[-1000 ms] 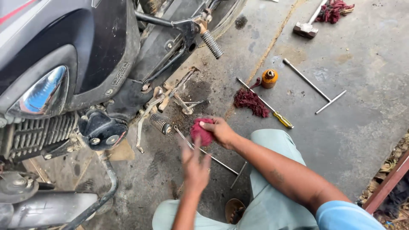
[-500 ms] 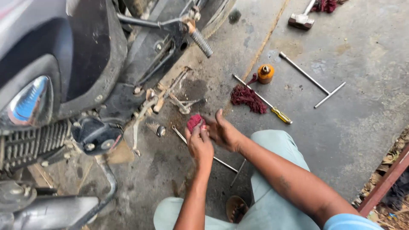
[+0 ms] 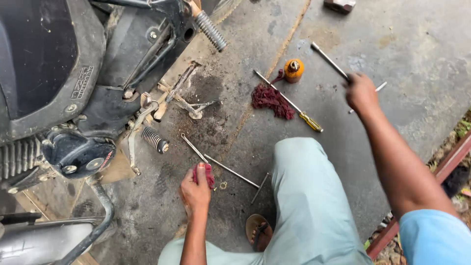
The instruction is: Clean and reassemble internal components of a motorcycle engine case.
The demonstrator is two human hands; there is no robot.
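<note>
Screwdriver (image 3: 289,102) between rag wad (image 3: 271,99) and T-handled wrench (image 3: 338,67), motorcycle (image 3: 78,83) left.

Red rags, grey floor

The rag (image 3: 205,172) in the left hand (image 3: 195,192) is red. Another rag (image 3: 271,99) is dark red. The little can (image 3: 294,70) is orange, the screwdriver (image 3: 289,102) handle yellow, the trousers (image 3: 304,206) pale green.

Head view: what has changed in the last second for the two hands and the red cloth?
The right hand let go of the red cloth and reached out to the T-shaped metal rod on the concrete, closing on it. The left hand took over the cloth and now holds it alone. The yellow-handled screwdriver, the red rag beside it and the motorcycle stayed where they were.
</note>
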